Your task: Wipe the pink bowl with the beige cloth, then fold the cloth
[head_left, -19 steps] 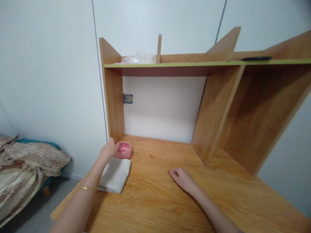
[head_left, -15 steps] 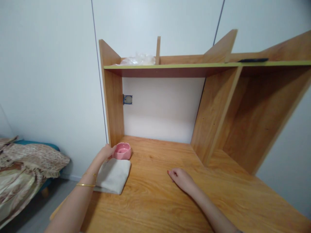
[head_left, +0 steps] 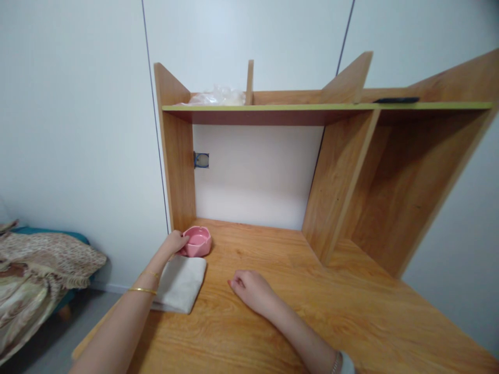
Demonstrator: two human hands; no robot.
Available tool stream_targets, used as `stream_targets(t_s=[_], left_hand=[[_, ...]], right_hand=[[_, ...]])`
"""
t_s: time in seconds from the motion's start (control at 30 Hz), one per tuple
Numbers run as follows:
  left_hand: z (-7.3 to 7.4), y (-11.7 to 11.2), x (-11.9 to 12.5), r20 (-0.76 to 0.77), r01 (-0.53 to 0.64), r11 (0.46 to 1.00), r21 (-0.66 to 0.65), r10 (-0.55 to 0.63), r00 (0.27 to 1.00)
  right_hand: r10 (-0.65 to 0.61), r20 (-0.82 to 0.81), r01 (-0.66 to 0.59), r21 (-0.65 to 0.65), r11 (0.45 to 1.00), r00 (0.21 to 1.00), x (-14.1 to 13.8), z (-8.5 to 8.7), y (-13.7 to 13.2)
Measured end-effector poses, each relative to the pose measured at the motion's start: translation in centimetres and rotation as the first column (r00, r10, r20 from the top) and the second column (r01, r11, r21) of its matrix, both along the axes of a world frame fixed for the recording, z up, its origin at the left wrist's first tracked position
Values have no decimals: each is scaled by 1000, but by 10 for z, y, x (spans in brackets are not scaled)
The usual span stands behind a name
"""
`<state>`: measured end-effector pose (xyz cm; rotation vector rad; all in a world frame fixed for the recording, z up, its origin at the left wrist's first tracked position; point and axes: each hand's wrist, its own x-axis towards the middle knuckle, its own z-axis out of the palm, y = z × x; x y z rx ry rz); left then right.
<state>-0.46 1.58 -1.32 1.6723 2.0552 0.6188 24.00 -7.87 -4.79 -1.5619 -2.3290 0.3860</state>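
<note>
A pink ashtray-like bowl (head_left: 199,250) with a notched rim stands at the desk's back left. My left hand (head_left: 175,243) pinches its left rim, with the thumb over the edge. Just in front of the bowl lies a folded light grey cloth (head_left: 182,285), partly covered by my left forearm. My right hand (head_left: 249,288) is loosely curled above the middle of the desk, to the right of the cloth. Its fingers are bent in, and nothing shows in them.
The wooden desk (head_left: 234,332) carries a shelf unit with upright panels (head_left: 335,176). On its upper shelf lie a clear plastic bag (head_left: 218,96) and a dark flat object (head_left: 396,100). A wall socket (head_left: 201,160) sits behind. At far left is a bed with a patterned cover (head_left: 50,254).
My right hand has moved left, closer to the cloth and bowl. My left hand stays at the bowl's rim, its thumb now further over the edge. The view has shifted slightly.
</note>
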Motion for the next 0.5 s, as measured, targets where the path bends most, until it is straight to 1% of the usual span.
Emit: stream_targets(t_s=[0.1, 0.17, 0.23, 0.27, 0.37, 0.5], left_hand=[[6, 1, 15, 40, 29, 1000, -8, -29, 999], [11, 1, 28, 67, 71, 997, -14, -70, 995], [15, 0, 41, 91, 124, 992, -20, -122, 988], [16, 0, 48, 100, 152, 988, -22, -149, 984], [19, -2, 66, 123, 225, 974, -28, -220, 968], [19, -5, 83, 156, 291, 956, -37, -282, 947]], right_hand=[[124, -48, -122, 51, 991, 991, -23, 2, -6], [233, -63, -224, 122, 967, 971, -44, 3, -11], [330, -26, -321, 177, 931, 944, -65, 2, -16], [357, 11, -353, 186, 917, 934, -75, 0, -18], [364, 118, -380, 179, 907, 924, -95, -4, -19], [309, 167, -337, 174, 925, 936, -100, -5, -15]])
